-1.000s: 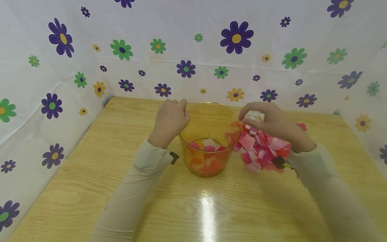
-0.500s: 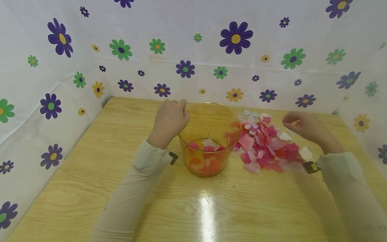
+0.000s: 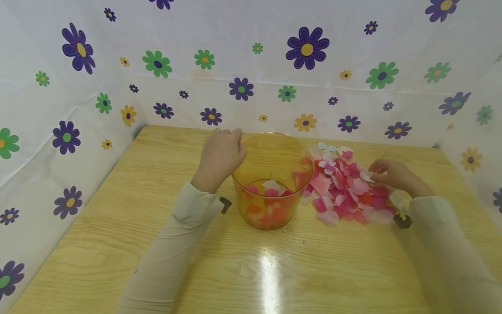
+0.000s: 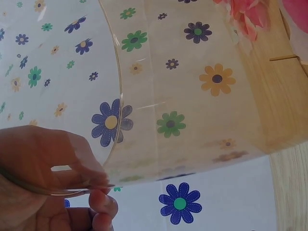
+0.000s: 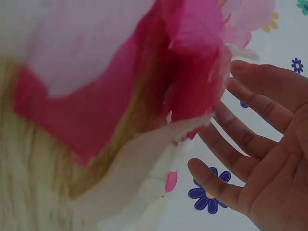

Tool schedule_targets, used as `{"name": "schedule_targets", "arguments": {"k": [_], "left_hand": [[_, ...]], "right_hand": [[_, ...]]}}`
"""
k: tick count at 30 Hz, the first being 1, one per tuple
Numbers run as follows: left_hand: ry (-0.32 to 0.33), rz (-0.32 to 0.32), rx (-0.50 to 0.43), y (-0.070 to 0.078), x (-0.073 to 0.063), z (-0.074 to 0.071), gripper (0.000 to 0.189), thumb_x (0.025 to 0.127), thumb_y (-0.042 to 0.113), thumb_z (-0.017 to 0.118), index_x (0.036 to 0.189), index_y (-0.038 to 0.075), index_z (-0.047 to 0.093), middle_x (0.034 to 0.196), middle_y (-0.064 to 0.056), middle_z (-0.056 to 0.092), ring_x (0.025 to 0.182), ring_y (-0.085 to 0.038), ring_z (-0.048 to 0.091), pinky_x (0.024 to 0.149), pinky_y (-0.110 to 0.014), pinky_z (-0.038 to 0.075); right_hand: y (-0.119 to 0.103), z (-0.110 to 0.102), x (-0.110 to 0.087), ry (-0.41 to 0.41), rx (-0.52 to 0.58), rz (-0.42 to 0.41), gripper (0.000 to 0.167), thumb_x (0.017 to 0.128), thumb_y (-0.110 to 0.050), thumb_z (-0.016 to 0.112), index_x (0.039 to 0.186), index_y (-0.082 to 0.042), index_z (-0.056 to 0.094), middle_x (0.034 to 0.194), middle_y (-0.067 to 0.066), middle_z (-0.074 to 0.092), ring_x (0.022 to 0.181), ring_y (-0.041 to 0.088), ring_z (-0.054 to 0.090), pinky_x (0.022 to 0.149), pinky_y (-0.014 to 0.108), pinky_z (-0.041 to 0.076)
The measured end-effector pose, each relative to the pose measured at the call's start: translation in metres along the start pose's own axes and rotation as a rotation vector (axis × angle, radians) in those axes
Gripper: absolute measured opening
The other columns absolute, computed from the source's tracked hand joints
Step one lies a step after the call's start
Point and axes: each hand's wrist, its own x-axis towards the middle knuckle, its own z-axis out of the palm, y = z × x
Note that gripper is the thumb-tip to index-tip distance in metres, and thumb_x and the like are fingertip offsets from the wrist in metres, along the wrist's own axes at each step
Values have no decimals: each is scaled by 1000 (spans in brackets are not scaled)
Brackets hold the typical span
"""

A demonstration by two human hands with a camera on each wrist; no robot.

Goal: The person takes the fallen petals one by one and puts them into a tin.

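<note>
Gripped one round transparent amber plastic bucket (image 3: 273, 162) with left hand (image 3: 221, 155); spread right hand (image 3: 398, 174) loosely at one heap of thin pink, red and white petals (image 3: 343, 189).

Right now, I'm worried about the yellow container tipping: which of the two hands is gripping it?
The left hand, gripping the yellow container by its rim; the right hand is apart from it, at the petal pile.

Glare on tabletop (image 3: 321, 266); R-wrist cam dim, near petals (image 5: 89, 45) blurry.
</note>
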Motion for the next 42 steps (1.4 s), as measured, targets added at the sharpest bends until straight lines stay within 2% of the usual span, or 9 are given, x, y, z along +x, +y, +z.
{"name": "schedule_targets", "arguments": {"k": [5, 10, 14, 19, 25, 30, 33, 37, 42], "left_hand": [[-2, -2, -2, 0, 1, -1, 13, 89, 14, 49, 84, 4, 56, 71, -10, 56, 68, -25, 45, 63, -31, 36], [-10, -9, 2, 0, 1, -2, 14, 89, 15, 49, 85, 4, 56, 72, -10, 56, 68, -25, 45, 64, -31, 36], [-29, -7, 5, 1, 1, -2, 14, 90, 16, 48, 86, 4, 56, 73, -10, 57, 69, -25, 45, 65, -31, 37], [-28, -5, 6, 1, 1, 0, 14, 90, 16, 49, 87, 4, 57, 74, -10, 58, 69, -24, 45, 65, -31, 38], [-22, 1, 7, 1, 1, 0, 14, 90, 16, 49, 87, 4, 57, 74, -10, 58, 69, -24, 46, 66, -31, 37], [-15, 8, 8, 0, 1, -1, 15, 90, 16, 49, 87, 4, 57, 73, -10, 58, 69, -25, 46, 66, -31, 37], [-14, 8, 8, 0, 1, -1, 15, 90, 16, 48, 87, 4, 57, 73, -10, 58, 69, -25, 45, 65, -31, 37], [-8, 5, 2, 0, 1, -2, 15, 90, 15, 49, 86, 4, 57, 73, -10, 57, 69, -25, 45, 65, -31, 37], [-6, 4, -2, 0, 0, -1, 14, 90, 15, 49, 87, 3, 57, 73, -10, 57, 68, -25, 45, 64, -31, 37]], "right_hand": [[-11, 4, 7, -47, -5, 75, 40, 88, -28, 62, 118, -1, 55, 117, 25, 58, 107, 40, 54, 86, 52, 49], [-16, 10, 18, -66, -48, 98, 40, 86, -19, 62, 118, 3, 53, 109, 26, 59, 97, 37, 57, 82, 49, 51], [-17, 13, 24, -103, -50, 176, 45, 86, -17, 62, 123, 6, 50, 108, 25, 59, 93, 34, 57, 83, 50, 50], [-20, 12, 28, -108, -56, 191, 35, 90, -17, 58, 118, 4, 55, 100, 19, 63, 88, 29, 59, 82, 46, 51], [-57, -8, 19, 87, -108, -2, 19, 89, -13, 59, 101, 1, 61, 94, 19, 65, 87, 32, 60, 84, 52, 49], [-127, -31, -2, 271, -108, -239, 19, 86, -10, 65, 102, -1, 64, 95, 15, 66, 92, 30, 61, 87, 51, 48], [-170, -34, -12, 328, -98, -422, 19, 84, -7, 67, 102, -3, 64, 96, 12, 67, 95, 28, 62, 89, 48, 49], [-209, -26, -17, 301, -95, -617, 18, 82, -5, 68, 99, -4, 64, 95, 8, 67, 94, 24, 62, 87, 43, 51], [-226, -11, -12, 211, -94, -677, 18, 82, -9, 70, 100, -6, 65, 94, 4, 67, 91, 20, 61, 86, 38, 52]]}}
